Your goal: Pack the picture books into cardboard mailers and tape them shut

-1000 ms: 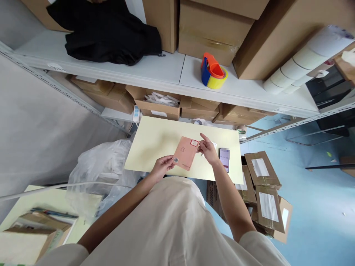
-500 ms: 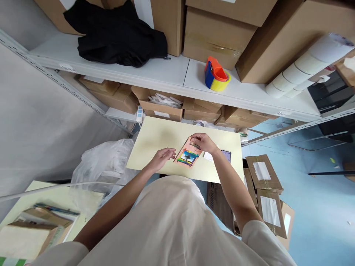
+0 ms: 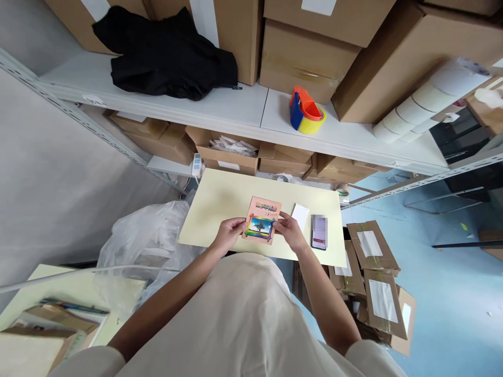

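A thin pink book (image 3: 261, 220) with a tree picture framed in bright colours on its cover is held upright to my view, over the near middle of the pale yellow table (image 3: 220, 191). My left hand (image 3: 231, 233) pinches its left edge. On the opposite side, my right hand (image 3: 289, 230) grips the lower right edge, thumb on the cover. Just beyond the right hand lies a white rectangular item (image 3: 301, 215). To the right of that rests a phone (image 3: 319, 232), its lit screen partly blurred out.
A shelf (image 3: 243, 112) behind the table carries cartons, black clothing (image 3: 168, 57), a tape dispenser (image 3: 306, 111) and white rolls (image 3: 432, 102). Plastic wrapping (image 3: 145, 235) bulges at the left. Flattened cartons (image 3: 379, 293) stand on the floor at right. A second table (image 3: 121, 293) is at lower left.
My left hand has closed on the book's left edge. The right hand has slid from its top to its right side, and the tilted book has turned straight, cover facing me.
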`<state>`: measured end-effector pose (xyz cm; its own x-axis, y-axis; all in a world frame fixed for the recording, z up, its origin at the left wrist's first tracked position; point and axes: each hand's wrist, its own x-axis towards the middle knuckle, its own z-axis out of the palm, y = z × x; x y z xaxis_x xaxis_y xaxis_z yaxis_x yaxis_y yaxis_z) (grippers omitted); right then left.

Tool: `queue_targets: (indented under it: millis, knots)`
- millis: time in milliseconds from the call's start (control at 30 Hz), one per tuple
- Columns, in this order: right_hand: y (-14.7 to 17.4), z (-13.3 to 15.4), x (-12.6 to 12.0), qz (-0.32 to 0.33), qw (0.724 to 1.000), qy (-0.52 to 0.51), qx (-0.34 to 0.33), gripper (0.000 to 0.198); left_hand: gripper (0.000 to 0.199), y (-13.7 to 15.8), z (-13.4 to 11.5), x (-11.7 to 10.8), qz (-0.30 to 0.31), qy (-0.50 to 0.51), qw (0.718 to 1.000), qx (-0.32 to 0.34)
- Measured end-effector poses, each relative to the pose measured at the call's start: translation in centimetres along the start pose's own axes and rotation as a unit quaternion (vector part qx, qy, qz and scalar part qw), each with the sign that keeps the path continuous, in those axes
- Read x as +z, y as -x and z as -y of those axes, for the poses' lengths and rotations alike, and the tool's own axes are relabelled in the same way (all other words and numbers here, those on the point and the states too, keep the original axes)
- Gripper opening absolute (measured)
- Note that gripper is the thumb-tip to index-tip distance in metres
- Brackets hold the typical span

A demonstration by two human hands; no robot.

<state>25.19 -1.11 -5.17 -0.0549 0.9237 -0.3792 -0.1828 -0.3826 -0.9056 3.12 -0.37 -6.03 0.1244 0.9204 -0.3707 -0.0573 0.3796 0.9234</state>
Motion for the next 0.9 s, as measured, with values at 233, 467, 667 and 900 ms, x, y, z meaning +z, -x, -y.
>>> queue_targets:
  millis: [233,467,667,900]
  knots:
    - [0.7,-1.8,2.3,-0.046,0.999,0.013,0.001,0.049,0.036,-0.7,1.0,-0.4,0.001,-0.01,1.0,0.006]
    - [-0.7,-2.3,3.9,-0.044,0.999,0.016,0.014,0.048,0.045,-1.1,1.0,-2.0,0.015,-0.035,0.999,0.02]
    - [-3.2,-3.2,6.7,-0.037,0.998,0.037,0.028,0.045,0.043,-2.3,2.7,-4.9,-0.062,-0.083,0.994,0.043]
    - [-11.5,-5.7,12.1,-0.021,0.995,0.079,0.056,0.04,0.041,-8.7,5.1,-11.4,-0.118,-0.221,0.965,0.071]
